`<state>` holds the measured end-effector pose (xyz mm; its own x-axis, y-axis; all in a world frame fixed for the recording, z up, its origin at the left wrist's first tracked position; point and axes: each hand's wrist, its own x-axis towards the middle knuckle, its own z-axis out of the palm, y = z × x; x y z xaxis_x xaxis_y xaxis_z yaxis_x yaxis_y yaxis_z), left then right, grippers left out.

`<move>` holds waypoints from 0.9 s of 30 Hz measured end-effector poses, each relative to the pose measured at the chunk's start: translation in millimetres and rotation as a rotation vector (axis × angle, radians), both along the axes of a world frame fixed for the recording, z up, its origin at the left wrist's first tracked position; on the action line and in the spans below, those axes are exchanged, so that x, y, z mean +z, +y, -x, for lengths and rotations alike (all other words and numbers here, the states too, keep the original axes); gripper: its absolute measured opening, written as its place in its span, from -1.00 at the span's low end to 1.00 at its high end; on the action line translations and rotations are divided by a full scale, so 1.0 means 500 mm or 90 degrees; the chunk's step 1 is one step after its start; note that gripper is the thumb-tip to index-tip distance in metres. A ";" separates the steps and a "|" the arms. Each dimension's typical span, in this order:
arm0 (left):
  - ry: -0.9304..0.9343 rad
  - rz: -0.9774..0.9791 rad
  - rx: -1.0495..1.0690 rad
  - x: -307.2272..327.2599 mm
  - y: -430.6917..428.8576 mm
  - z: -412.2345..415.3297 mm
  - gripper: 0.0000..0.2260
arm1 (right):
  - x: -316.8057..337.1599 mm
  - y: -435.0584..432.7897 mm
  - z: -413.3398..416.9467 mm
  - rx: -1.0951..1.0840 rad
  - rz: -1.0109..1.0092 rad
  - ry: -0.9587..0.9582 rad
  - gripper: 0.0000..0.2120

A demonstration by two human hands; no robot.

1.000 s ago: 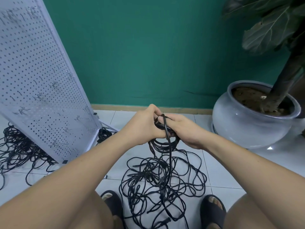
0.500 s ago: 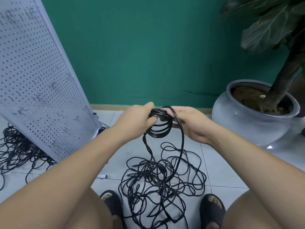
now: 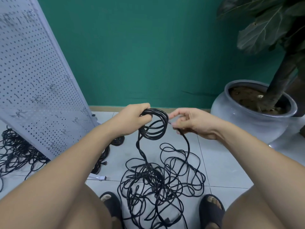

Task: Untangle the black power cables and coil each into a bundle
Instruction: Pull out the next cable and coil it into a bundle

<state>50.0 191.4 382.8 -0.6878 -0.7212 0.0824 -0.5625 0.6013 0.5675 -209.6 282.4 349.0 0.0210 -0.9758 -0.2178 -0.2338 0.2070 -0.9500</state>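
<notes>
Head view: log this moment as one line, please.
step: coiling | left hand: grips coil | right hand: pinches loose strand beside coil | tangle: on floor, strand runs into it

No writing, label, brand or number can be read anywhere. The black cables (image 3: 158, 177) show no legible print, the small dark marks on the white pegboard (image 3: 33, 80) at the left edge are too small to tell, and the grey plant pot (image 3: 247, 123) is plain.
</notes>
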 end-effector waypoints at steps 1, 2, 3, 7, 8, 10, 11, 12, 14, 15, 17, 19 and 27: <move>0.019 -0.008 0.005 0.002 -0.004 -0.002 -0.82 | -0.012 0.001 0.006 0.015 -0.023 0.134 -0.76; 0.039 -0.016 0.009 0.005 -0.007 -0.004 -0.82 | -0.025 0.001 0.009 0.024 -0.041 0.290 -0.79; 0.051 -0.023 0.011 0.007 -0.009 -0.006 -0.82 | -0.034 0.001 0.007 0.018 -0.044 0.422 -0.84; -0.002 -0.022 -0.017 0.005 -0.010 0.000 -0.82 | 0.002 -0.001 -0.051 -0.049 0.055 0.124 -0.57; -0.014 -0.019 -0.031 0.002 -0.009 0.004 -0.83 | 0.019 0.000 -0.068 -0.015 0.061 -0.011 -0.49; -0.032 -0.006 -0.056 -0.003 -0.007 0.012 -0.86 | 0.038 0.006 -0.096 0.069 0.074 -0.093 -0.53; -0.042 0.004 -0.067 -0.006 -0.006 0.017 -0.84 | 0.037 0.009 -0.105 0.096 0.073 -0.075 -0.62; -0.048 0.008 -0.079 -0.009 -0.004 0.022 -0.83 | 0.034 0.009 -0.108 0.108 0.064 -0.048 -0.69; -0.040 0.012 -0.096 -0.017 -0.001 0.033 -0.81 | 0.027 0.006 -0.103 0.127 0.025 -0.014 -0.73; -0.034 0.012 -0.101 -0.021 0.000 0.036 -0.82 | 0.027 0.006 -0.103 0.149 0.003 -0.010 -0.77; 0.010 -0.060 -0.099 -0.033 -0.007 0.037 -0.86 | 0.030 0.008 -0.107 0.184 -0.045 -0.011 -0.86; 0.100 -0.221 -0.093 -0.040 -0.016 0.031 -0.77 | 0.031 0.008 -0.110 0.196 -0.059 -0.016 -0.79; 0.173 -0.286 0.008 -0.067 -0.023 0.016 -0.71 | 0.055 0.007 -0.064 0.032 0.082 -0.024 -0.66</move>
<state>42.0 179.7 349.5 -0.6756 -0.7346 -0.0626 -0.3648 0.2593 0.8943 -177.5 285.8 376.3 0.0766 -0.9931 -0.0890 -0.2051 0.0717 -0.9761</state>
